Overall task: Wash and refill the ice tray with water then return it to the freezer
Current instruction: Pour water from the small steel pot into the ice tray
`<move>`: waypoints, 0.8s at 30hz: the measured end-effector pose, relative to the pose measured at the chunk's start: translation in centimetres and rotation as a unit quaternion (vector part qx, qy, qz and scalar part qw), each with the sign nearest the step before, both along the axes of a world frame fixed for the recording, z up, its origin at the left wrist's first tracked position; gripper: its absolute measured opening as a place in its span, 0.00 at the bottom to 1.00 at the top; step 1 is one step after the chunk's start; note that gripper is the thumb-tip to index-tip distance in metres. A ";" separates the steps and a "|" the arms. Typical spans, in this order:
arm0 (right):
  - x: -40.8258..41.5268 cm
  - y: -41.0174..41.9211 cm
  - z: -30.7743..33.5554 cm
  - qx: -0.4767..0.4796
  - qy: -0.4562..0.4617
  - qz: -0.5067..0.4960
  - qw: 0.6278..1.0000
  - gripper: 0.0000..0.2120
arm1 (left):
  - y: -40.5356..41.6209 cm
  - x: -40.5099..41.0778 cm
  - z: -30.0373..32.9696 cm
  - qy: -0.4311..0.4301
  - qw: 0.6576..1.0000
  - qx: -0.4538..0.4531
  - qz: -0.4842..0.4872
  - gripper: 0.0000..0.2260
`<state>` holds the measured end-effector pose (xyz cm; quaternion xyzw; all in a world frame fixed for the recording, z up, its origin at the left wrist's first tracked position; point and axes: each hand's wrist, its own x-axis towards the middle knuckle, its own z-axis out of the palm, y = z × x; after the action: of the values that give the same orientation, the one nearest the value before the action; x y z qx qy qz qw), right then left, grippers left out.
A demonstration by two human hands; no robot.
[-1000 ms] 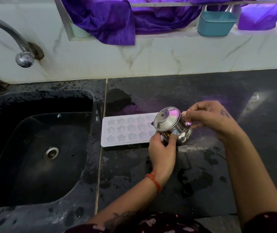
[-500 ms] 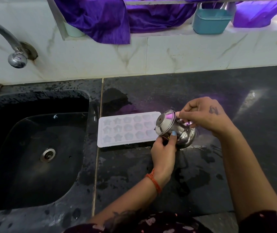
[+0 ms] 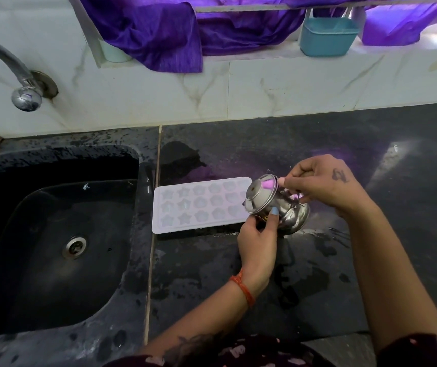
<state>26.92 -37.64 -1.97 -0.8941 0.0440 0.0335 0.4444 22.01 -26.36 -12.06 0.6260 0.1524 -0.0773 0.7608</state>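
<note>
Tipping a small steel pot (image 3: 278, 205) over the ice tray's (image 3: 199, 205) right end, I grip it with both hands: left hand (image 3: 258, 234) curled underneath, right hand (image 3: 323, 184) pinching its top. The tray lies flat on the black counter (image 3: 265, 144), just beside the sink (image 3: 53, 234).

Nothing here can be read. The steel pot (image 3: 278, 205) carries a small dark-and-yellow label, too blurred to make out; the right hand (image 3: 326, 185) bears an illegible dark mark.
</note>
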 end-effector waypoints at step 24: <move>0.0 -2.7 -0.5 0.019 -0.002 -0.043 0.999 0.06 | -2.4 0.6 -0.2 0.005 1.000 0.006 -0.022 0.19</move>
<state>26.87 -40.35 -2.50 -0.8830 0.0814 0.0137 0.4621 22.65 -28.72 -12.25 0.6338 0.1429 -0.0968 0.7540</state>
